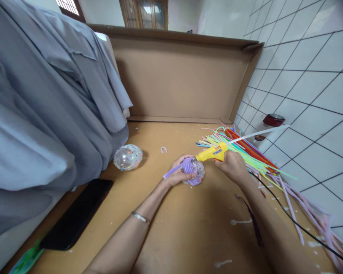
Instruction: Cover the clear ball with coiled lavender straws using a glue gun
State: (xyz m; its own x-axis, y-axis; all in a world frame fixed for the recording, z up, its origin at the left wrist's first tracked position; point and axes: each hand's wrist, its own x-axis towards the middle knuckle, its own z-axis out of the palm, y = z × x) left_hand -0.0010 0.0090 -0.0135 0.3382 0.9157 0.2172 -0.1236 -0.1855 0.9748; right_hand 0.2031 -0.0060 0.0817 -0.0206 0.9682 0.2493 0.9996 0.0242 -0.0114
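My left hand is closed around a clear faceted ball near the middle of the table. Rows of purple pipe cleaner cover the ball's left side, and a loose end sticks out to the left past my fingers. In my right hand is a yellow hot glue gun, gripped by its handle. Its nozzle meets the edge of the purple rows, and a long translucent glue stick juts out of its back. Whether glue is coming out is too small to see.
A second clear ball stands at the left, near a small bent pale piece. A black phone lies nearer. Colourful pipe cleaners and a red-lidded jar line the tiled wall. A black cord trails right. Grey cloth hangs left.
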